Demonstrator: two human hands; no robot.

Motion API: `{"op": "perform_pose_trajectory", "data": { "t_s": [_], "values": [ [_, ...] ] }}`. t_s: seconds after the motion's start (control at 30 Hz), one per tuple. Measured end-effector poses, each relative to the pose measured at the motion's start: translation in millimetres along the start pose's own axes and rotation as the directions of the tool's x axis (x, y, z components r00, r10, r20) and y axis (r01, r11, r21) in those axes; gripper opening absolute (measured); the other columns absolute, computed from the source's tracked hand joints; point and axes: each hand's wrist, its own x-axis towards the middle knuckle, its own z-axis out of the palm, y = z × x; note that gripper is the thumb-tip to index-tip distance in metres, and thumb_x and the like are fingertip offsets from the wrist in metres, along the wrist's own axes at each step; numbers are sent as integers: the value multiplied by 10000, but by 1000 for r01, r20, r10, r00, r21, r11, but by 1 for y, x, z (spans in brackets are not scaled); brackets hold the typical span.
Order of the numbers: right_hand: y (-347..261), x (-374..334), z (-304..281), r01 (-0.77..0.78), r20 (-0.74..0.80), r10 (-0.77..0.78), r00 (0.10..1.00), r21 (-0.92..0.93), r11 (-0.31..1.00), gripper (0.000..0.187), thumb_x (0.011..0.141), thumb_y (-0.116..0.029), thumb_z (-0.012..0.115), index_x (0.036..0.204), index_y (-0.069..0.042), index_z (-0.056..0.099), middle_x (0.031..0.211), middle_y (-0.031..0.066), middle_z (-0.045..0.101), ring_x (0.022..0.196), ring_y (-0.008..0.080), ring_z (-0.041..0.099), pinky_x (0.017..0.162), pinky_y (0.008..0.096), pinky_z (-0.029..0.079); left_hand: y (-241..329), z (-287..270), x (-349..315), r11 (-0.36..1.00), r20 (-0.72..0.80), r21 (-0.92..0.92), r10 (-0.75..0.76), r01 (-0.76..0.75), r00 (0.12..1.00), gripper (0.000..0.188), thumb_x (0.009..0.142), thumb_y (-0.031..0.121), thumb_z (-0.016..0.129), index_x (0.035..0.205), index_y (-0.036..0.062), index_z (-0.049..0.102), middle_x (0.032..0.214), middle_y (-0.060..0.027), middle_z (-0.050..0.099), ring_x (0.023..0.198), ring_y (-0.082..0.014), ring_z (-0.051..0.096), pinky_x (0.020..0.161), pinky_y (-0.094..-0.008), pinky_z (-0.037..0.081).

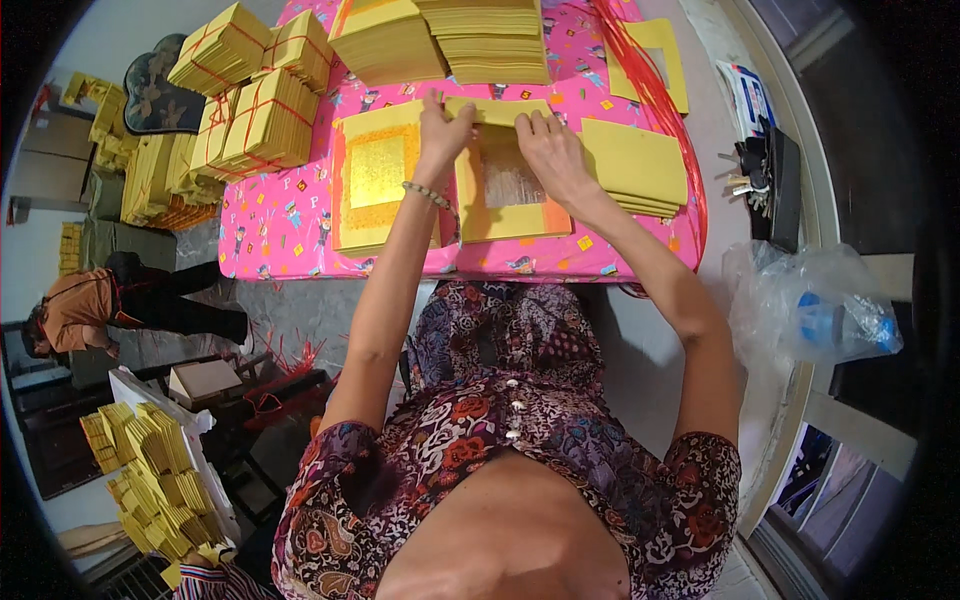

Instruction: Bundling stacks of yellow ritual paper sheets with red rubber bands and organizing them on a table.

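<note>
My left hand (445, 135) and my right hand (550, 155) are on the far edge of a yellow paper sheet (515, 222) with a shiny silver square in its middle. That far edge is bent over in a strip between my hands, and the fingers of both are closed on it. Beside it on the left lies a stack of yellow paper (362, 232) with a gold square bordered in orange. To the right is a pile of folded yellow paper (632, 165). A beaded bracelet is on my left wrist.
A pink patterned cloth (275, 235) covers the table. Tall yellow paper stacks (490, 50) and red-tied bundles (265, 120) stand on it. Red strings (675, 130) hang along its right side, near keys (750, 180) and a plastic bag (800, 310). Other people work at the left.
</note>
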Motion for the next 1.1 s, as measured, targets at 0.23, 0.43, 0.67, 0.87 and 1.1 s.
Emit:
{"op": "perform_pose_trajectory", "data": {
  "t_s": [0.23, 0.43, 0.67, 0.87, 1.1],
  "values": [
    [28, -14, -60, -194, -233, 318, 919, 433, 880, 291, 877, -159, 623, 1108, 9, 567, 1091, 208, 601, 1056, 352, 585, 919, 429, 478, 41, 12, -21, 918, -42, -397, -34, 15, 999, 832, 771, -17, 620, 1455, -53, 146, 1209, -233, 504, 903, -238, 646, 784, -315, 564],
    [86, -74, -78, -519, 107, 691, 715, 744, 422, 388, 898, -122, 609, 1240, 22, 497, 1234, 246, 542, 1179, 363, 524, 977, 420, 435, 71, 72, -56, 768, 311, -620, 50, 163, 949, 481, 816, -5, 639, 1260, -51, 460, 1043, -134, 653, 863, -170, 658, 765, -292, 554],
    [121, -132, -63, -650, 147, 697, 702, 531, 544, 384, 915, -119, 592, 1275, -15, 504, 1212, 182, 571, 1088, 259, 574, 912, 355, 462, 34, 116, -53, 982, 520, -166, 7, 93, 854, 440, 828, 128, 709, 1198, -35, 537, 871, -87, 684, 748, -143, 659, 646, -267, 535],
    [122, -146, -38, -668, 215, 661, 719, 477, 571, 387, 884, -95, 602, 1251, -20, 506, 1186, 204, 570, 1116, 353, 545, 961, 414, 426, 8, 123, -49, 991, 531, 132, -41, -34, 846, 438, 786, 200, 772, 1127, -18, 606, 825, -98, 689, 698, -147, 673, 579, -283, 536],
    [128, -154, -25, -650, 237, 628, 741, 488, 582, 378, 888, -84, 591, 1254, -32, 515, 1223, 186, 566, 1130, 329, 541, 961, 405, 433, 13, 124, -60, 997, 528, 37, -81, 73, 846, 472, 747, 215, 812, 1083, -44, 605, 791, -97, 687, 565, -148, 649, 501, -287, 532]
  ]
}}
